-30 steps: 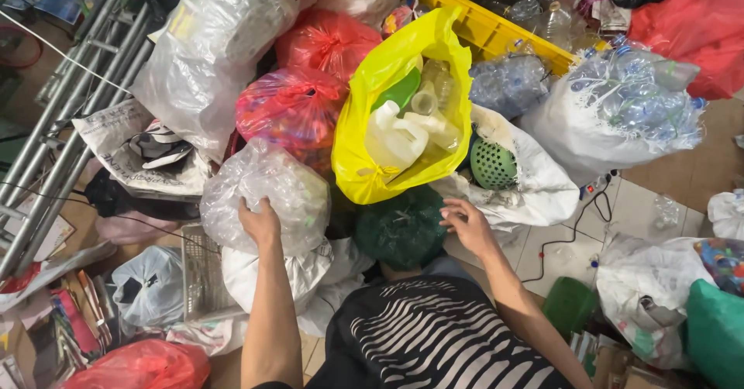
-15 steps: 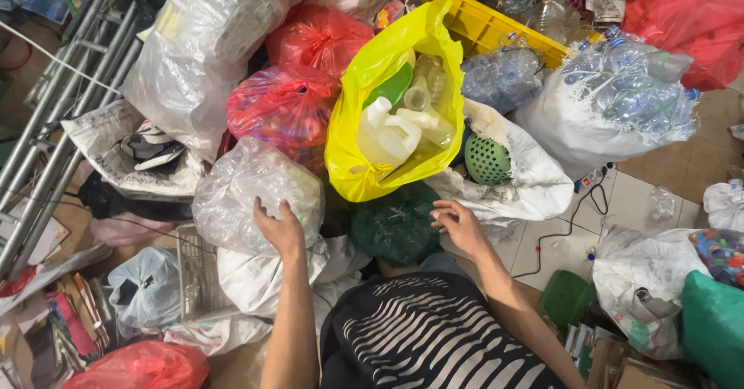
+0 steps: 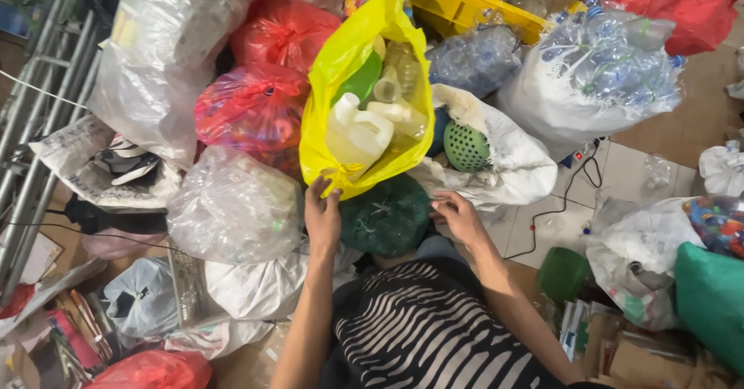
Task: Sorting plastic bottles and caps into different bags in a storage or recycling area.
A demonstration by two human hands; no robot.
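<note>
Left hand [image 3: 322, 217] pinches the knotted bottom of the yellow bag [image 3: 364, 94] – fingers closed on thin film. Right hand [image 3: 457, 215] rests half-open on the dark green bag [image 3: 386, 217], just under the yellow one, center of the pile. Yellow bag: soft, slippery plastic, bulky but prob. light – empty white jug [image 3: 355, 135] and bottles inside; best grip is the knot or gathered neck. Around: red bags [image 3: 252, 106] left, clear bag [image 3: 232, 207] beside left hand, white sack [image 3: 511, 156] w/ green mesh ball [image 3: 466, 146] right, yellow crate [image 3: 457, 5] up top.

yellow bag [image 3: 341, 87] of plastic bottles centre, red bag [image 3: 252, 110] left
</note>
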